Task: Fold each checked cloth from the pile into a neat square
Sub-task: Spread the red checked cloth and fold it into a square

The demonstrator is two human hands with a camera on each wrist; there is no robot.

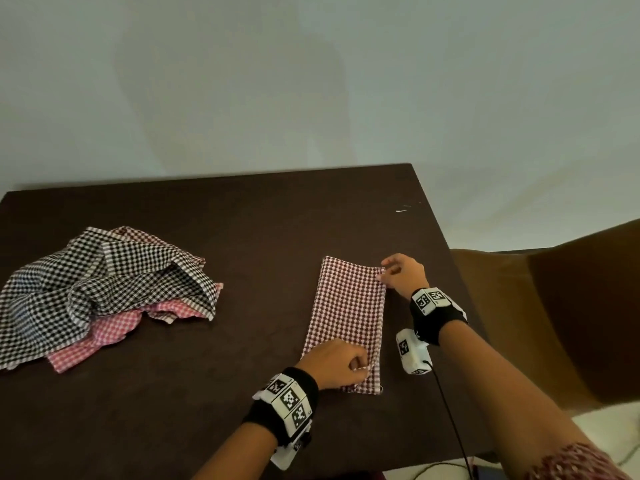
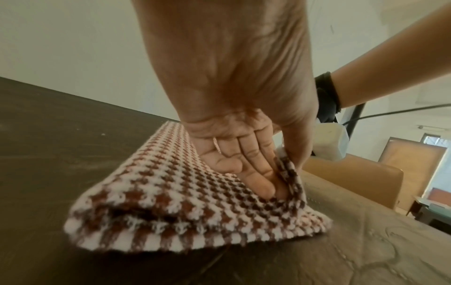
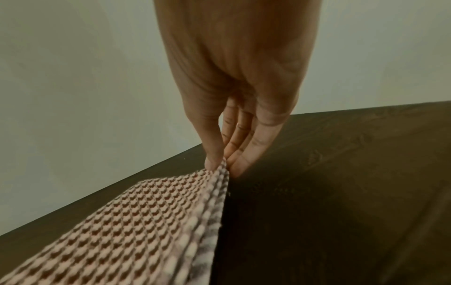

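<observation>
A dark red and white checked cloth [image 1: 349, 313] lies folded into a long strip on the dark table [image 1: 242, 220], right of centre. My left hand [image 1: 341, 362] pinches its near right edge between thumb and fingers; the left wrist view shows the cloth [image 2: 185, 202] lifted slightly at that pinch by my left hand [image 2: 280, 173]. My right hand [image 1: 398, 271] pinches the far right corner, seen in the right wrist view as thumb and fingertips [image 3: 212, 164] closed on the cloth [image 3: 146, 221]. The pile [image 1: 104, 289] of black and pink checked cloths sits at the left.
A brown chair [image 1: 554, 306] stands past the table's right edge. A black cable [image 1: 450, 417] runs from my right wrist camera [image 1: 414, 351] over the table's near right corner. Bare tabletop lies between the pile and the strip.
</observation>
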